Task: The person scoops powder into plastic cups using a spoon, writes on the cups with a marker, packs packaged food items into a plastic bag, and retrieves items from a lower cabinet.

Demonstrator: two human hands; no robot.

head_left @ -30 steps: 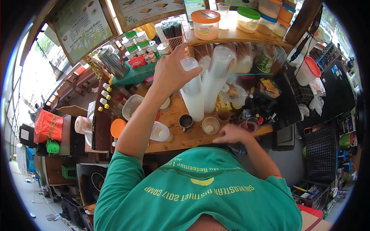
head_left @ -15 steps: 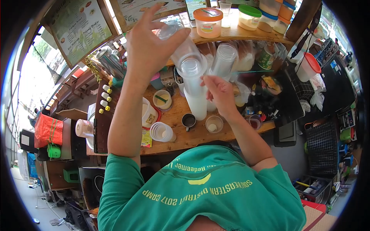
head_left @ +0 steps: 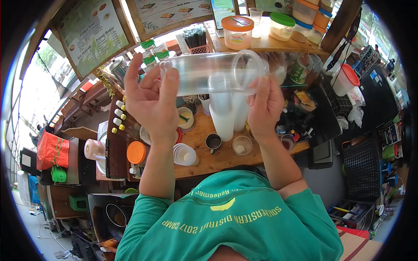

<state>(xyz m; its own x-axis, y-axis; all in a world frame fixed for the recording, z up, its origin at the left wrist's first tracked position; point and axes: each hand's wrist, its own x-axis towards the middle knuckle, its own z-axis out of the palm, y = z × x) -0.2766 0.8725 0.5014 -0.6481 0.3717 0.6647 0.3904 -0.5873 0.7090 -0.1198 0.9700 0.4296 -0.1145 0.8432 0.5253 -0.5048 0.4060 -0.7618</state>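
A long stack of clear plastic cups (head_left: 204, 74) lies sideways in the air between my two hands, above the wooden counter. My left hand (head_left: 150, 100) grips its base end, thumb on the near side, with some fingers behind it and partly hidden. At the wide rim end, my right hand (head_left: 266, 111) pinches the edge between thumb and fingers. Directly below stand tall stacks of whitish cups (head_left: 222, 122), their upper part seen through the held stack. Closer to me on the counter are a dark metal mug (head_left: 213, 141) and a clear cup (head_left: 242, 145) with something pale inside.
A short stack of cups (head_left: 185, 154) and an orange-lidded container (head_left: 136, 152) sit on the left. An open tub (head_left: 186, 118) stands behind them. Lidded tubs (head_left: 237, 35) line the raised shelf ahead. Black equipment (head_left: 300, 115) occupies the right side.
The cup stack has swung from a steep tilt over the standing cups to nearly level. My left hand has come lower, and my right hand has moved up and right onto the rim.
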